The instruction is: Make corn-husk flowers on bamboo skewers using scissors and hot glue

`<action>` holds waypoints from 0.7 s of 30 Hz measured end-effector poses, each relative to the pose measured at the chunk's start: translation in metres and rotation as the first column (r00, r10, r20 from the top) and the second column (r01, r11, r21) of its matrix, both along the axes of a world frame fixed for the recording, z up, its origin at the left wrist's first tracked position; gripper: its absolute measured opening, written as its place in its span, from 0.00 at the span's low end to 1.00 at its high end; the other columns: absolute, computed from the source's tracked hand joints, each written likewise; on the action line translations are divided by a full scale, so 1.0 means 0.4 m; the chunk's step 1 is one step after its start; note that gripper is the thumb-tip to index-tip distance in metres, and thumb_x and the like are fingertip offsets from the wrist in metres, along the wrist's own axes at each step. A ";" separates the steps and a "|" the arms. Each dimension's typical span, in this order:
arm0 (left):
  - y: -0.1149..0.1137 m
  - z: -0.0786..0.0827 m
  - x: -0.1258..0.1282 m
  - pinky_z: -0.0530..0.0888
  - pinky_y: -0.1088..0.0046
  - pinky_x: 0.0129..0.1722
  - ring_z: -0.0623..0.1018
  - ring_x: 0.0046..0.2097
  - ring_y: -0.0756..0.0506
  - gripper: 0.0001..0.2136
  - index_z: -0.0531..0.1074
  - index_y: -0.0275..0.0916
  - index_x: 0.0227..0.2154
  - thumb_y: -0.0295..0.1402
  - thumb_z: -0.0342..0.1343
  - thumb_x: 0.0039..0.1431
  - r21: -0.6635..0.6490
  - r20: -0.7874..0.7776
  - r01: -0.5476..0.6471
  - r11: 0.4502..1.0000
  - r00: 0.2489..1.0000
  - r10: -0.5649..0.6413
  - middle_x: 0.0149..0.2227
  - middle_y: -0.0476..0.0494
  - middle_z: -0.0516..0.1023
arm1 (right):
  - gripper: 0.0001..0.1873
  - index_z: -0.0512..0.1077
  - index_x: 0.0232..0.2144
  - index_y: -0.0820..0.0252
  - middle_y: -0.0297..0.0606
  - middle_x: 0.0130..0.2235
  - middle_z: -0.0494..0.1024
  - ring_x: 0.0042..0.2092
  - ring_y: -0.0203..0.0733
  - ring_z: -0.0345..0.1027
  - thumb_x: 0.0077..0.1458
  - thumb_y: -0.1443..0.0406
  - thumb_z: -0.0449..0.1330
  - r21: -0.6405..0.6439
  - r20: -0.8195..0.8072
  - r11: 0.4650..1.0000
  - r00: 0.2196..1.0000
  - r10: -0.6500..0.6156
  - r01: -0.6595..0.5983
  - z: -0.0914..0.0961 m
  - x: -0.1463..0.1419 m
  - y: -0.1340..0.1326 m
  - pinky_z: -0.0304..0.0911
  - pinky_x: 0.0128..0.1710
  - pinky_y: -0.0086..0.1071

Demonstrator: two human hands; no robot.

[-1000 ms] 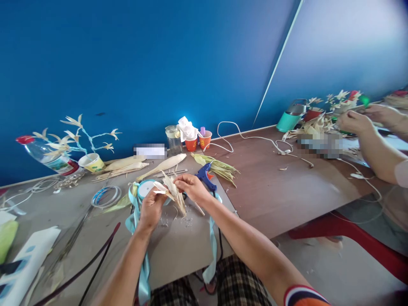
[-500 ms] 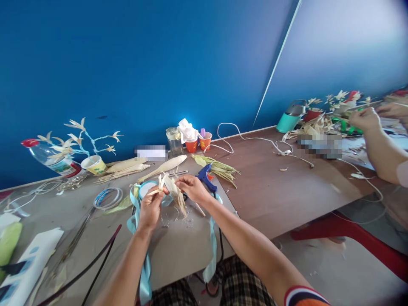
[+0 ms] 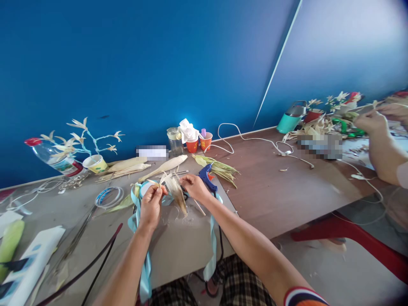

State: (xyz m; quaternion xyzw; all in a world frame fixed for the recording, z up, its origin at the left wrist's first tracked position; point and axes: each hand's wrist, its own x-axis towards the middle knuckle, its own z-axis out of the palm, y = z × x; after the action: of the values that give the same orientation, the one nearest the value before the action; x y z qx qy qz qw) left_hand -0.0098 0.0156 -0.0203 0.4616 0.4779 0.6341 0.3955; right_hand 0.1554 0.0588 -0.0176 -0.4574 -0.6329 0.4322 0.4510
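Observation:
My left hand [image 3: 151, 205] pinches a strip of pale dried corn husk between thumb and fingers, just above the table. A wider, crumpled corn husk [image 3: 176, 192] hangs between my two hands, its tip pointing down. At its upper right edge, the closed fingertips of my right hand [image 3: 195, 187] pinch the husk; their exact hold is partly hidden. Light blue ribbon [image 3: 145, 272] trails from a roll behind my left hand and over the table's front edge. Beyond my right hand lies a blue glue gun [image 3: 208, 178] with an orange trigger.
Husk bundles [image 3: 219, 170] lie behind the glue gun. A tape roll [image 3: 109, 198], a white power strip [image 3: 38, 259] and a cup of husk flowers [image 3: 95, 164] stand left. Red cups [image 3: 191, 145] and a glass jar [image 3: 175, 144] line the wall. Another person's hands [image 3: 372, 122] work at right.
My right hand has shifted slightly, its fingertips moving a little right along the husk edge. My left hand keeps its pinch. The other person's hands have moved slightly to the right.

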 end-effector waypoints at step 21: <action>-0.001 0.033 -0.011 0.73 0.71 0.35 0.68 0.26 0.54 0.11 0.70 0.39 0.26 0.35 0.66 0.44 -0.047 0.381 0.077 0.996 0.923 -0.053 0.26 0.52 0.71 | 0.16 0.73 0.45 0.60 0.45 0.44 0.77 0.47 0.46 0.69 0.57 0.67 0.52 0.233 0.633 0.957 0.721 -0.282 0.170 0.023 0.035 -0.005 0.58 0.48 0.36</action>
State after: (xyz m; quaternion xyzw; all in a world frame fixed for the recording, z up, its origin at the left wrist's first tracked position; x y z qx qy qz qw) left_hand -0.0143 0.0153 -0.0072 0.3337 0.3961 0.6829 0.5151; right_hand 0.1696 0.0568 -0.0083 -0.6171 -0.7224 0.1325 0.2824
